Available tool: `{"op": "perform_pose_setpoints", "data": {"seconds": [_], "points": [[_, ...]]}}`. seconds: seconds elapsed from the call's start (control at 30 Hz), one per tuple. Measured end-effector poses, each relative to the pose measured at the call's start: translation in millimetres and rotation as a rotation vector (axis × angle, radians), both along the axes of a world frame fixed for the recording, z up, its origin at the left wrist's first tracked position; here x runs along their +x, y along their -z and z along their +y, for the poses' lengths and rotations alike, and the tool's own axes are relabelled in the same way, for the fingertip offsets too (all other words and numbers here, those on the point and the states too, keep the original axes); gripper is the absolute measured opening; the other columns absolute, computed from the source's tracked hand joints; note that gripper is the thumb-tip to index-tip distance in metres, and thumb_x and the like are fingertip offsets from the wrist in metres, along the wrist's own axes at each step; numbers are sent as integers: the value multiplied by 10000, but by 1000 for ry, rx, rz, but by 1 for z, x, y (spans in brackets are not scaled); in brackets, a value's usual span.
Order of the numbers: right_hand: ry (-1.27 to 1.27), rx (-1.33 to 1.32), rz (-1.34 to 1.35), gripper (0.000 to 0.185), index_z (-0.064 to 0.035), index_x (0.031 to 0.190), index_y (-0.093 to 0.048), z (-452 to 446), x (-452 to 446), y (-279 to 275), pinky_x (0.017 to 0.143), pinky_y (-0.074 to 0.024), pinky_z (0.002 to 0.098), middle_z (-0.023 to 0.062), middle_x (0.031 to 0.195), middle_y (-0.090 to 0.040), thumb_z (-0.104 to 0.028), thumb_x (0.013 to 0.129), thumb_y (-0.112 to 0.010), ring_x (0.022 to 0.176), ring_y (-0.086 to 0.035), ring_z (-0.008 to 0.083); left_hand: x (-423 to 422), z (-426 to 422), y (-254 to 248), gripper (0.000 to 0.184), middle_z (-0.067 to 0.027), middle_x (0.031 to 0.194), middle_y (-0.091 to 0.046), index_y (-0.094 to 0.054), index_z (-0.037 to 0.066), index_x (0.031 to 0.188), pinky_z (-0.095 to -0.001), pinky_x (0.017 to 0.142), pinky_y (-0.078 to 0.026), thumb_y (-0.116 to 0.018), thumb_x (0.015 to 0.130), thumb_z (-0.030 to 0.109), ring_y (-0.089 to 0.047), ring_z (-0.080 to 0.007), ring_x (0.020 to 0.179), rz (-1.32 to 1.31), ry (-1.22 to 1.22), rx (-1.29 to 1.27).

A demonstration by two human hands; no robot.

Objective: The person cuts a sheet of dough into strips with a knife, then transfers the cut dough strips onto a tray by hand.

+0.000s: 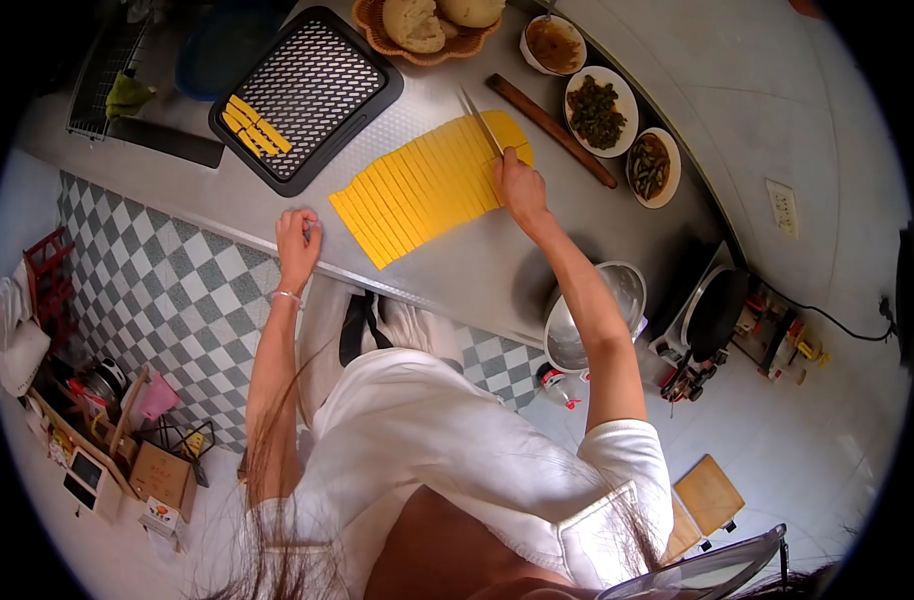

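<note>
Yellow dough sheet (417,195) flat on the bench (457,275), mostly cut into strips; your right hand (521,188) gripping the knife (483,123) near its uncut end; your left hand (298,244) curled closed, at bench edge

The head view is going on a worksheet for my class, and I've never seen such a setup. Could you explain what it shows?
There is no machine here: these are a person's two bare hands, seen from a camera worn on that person's head, looking down. The right hand holds a knife over a yellow sheet, much of it already cut into strips. The left hand is by the counter's front edge, holding nothing I can make out. Also on the metal counter are a black tray with a few yellow strips, a wooden stick, three small bowls of food and a basket.
</note>
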State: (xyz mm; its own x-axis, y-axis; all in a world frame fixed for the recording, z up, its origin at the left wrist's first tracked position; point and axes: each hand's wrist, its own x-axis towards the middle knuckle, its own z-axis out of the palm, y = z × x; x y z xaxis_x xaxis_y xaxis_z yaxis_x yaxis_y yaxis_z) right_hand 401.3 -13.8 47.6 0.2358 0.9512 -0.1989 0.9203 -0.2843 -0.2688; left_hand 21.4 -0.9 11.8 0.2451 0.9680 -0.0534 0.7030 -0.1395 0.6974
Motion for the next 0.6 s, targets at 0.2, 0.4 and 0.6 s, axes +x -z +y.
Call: {"op": "perform_pose_setpoints", "data": {"seconds": [0.2, 0.4, 0.6], "points": [[2, -2, -2, 176, -29, 840, -473, 0, 0, 0, 520, -499, 464, 197, 636, -611, -195, 898, -481, 571, -605, 376, 0, 0, -1, 88, -64, 807, -454, -556, 53, 873, -322, 699, -376, -585, 791, 41, -438, -220, 764, 17, 12, 11], [-10, -7, 11, 164, -30, 836, -464, 0, 1, -1, 513, -499, 463, 196, 634, -609, -183, 893, -483, 567, -605, 372, 0, 0, 0, 84, -65, 806, -451, -558, 53, 877, -322, 704, -374, -587, 798, 53, -435, -217, 768, 7, 6, -8], [-13, 7, -7, 158, -32, 824, -460, 0, 1, 2, 497, -497, 454, 189, 621, -608, -174, 888, -488, 552, -605, 366, 2, 0, -2, 105, -64, 790, -467, -554, 66, 851, -338, 691, -379, -602, 762, 41, -446, -222, 752, 0, -12, -1]]}}
